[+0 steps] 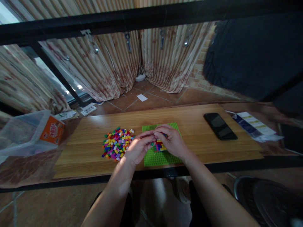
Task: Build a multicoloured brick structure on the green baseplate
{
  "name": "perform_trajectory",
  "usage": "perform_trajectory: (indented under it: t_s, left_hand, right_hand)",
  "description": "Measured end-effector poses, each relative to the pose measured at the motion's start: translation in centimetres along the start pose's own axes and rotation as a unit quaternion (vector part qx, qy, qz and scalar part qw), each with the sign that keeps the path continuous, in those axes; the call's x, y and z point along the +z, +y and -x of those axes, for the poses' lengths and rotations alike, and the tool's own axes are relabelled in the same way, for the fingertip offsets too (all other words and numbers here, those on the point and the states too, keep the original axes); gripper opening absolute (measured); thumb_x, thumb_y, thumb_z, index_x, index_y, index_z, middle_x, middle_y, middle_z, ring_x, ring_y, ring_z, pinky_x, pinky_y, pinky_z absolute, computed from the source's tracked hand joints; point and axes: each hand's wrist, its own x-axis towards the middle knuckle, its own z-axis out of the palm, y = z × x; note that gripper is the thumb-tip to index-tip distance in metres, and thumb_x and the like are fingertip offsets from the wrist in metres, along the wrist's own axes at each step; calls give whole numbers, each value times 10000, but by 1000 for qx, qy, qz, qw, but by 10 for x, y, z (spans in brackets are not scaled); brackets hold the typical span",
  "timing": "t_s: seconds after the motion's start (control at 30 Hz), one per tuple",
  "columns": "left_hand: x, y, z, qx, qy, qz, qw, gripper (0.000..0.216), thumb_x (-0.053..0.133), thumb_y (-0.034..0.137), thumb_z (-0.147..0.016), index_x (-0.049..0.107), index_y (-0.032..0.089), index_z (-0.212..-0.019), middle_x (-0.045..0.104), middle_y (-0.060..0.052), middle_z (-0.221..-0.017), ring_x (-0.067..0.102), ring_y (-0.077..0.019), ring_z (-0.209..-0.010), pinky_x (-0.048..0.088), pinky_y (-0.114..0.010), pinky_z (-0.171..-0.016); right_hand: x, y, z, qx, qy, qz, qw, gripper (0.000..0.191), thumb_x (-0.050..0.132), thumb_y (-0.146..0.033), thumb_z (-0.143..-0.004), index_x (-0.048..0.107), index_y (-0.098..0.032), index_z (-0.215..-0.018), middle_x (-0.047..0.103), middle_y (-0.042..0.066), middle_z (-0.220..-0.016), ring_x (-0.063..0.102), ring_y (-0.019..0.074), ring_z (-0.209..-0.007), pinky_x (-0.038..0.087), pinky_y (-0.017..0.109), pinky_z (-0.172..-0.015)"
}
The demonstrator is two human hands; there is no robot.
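My left hand (139,147) and my right hand (173,141) meet fingertip to fingertip above a green studded baseplate (155,160). The fingers of my left hand are closed in a pinch, and a small dark green toy brick (152,144) shows at them. My right hand's thumb and fingers are also pinched together; whatever is between them is hidden. Partly under my right hand, a patch of red, yellow, blue and purple toy bricks (160,147) sits on the baseplate. A loose pile of small multicoloured toy bricks (117,143) lies just left of my left hand.
The wooden board (194,126) carries the baseplate, the pile and a black phone (220,126) at right. A clear plastic bin (26,132) with an orange label stands at far left. Printed papers (257,124) lie off the right end. A dark bar (151,17) crosses above.
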Motion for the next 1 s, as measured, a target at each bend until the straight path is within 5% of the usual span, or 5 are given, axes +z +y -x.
perform_trajectory:
  t_s: [0.17, 0.3, 0.77, 1.0]
  left_hand:
    - [3, 4, -5, -49, 21, 73, 996, 136, 590, 73, -829, 718, 94, -869, 728, -91, -862, 658, -94, -748, 540, -185, -717]
    - [-2, 12, -8, -26, 75, 101, 992, 192, 522, 90, -887, 707, 82, -839, 709, -85, -796, 623, -73, -671, 521, -155, -634]
    - [-10, 7, -2, 46, 71, -54, 995, 138, 714, 169, -729, 720, 118, -857, 706, -42, -746, 599, -76, -627, 448, -187, -596]
    - [-8, -3, -5, 71, 62, -113, 989, 191, 738, 221, -690, 728, 120, -851, 711, -52, -747, 580, -81, -619, 411, -200, -591]
  right_hand:
    - [1, 7, -2, 64, 80, 6, 995, 222, 514, -314, -936, 686, -219, -832, 694, 48, -902, 639, 179, -904, 492, 313, -834]
    - [-4, 10, -2, 81, 108, 30, 990, 231, 513, -314, -927, 684, -202, -818, 689, 60, -903, 636, 182, -883, 482, 318, -829]
    - [-17, 30, 6, 101, 80, 22, 991, 211, 567, -339, -893, 730, -224, -823, 695, 55, -969, 636, 198, -971, 469, 369, -919]
    - [-13, 28, 7, 101, 16, 40, 994, 191, 593, -322, -882, 736, -235, -789, 687, 56, -975, 618, 200, -1006, 454, 382, -947]
